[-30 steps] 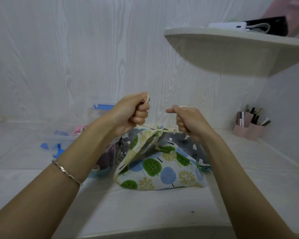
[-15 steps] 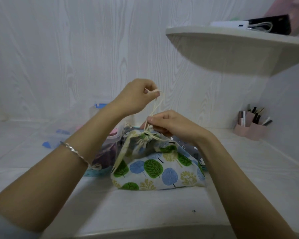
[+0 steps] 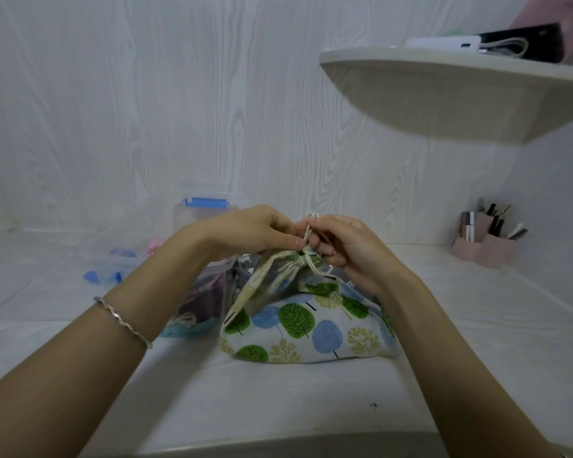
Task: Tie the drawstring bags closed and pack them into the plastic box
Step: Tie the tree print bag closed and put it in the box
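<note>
Head view, looking down at a white tabletop (image 3: 278, 391). Saw the tree-print bag (image 3: 298, 328) lying on that surface just right of the plastic box (image 3: 201, 292), its left corner touching or almost touching the box wall; could not tell which. Found its long axis running left to right, along the table's front edge, with the flat base toward the camera and the gathered neck pointing up and away toward the wall. Noted both hands above that neck, up and to the right of the box: left hand (image 3: 252, 229) pinching the drawstring cord (image 3: 308, 231) between thumb and forefinger, right hand (image 3: 344, 246) with fingers curled round a loop of the same cord, fingertips of the two nearly meeting. Placed the bag directly beneath the hands and slightly nearer the camera, joined to them by the pale cord rising from the puckered mouth. Made out cream cloth printed with green, blue and olive-yellow trees, plump and full. Spotted a grey patterned bag (image 3: 244, 262) behind it, against the box's right side, and a silver bracelet (image 3: 123, 320) on the left wrist, in front of the box.
</note>
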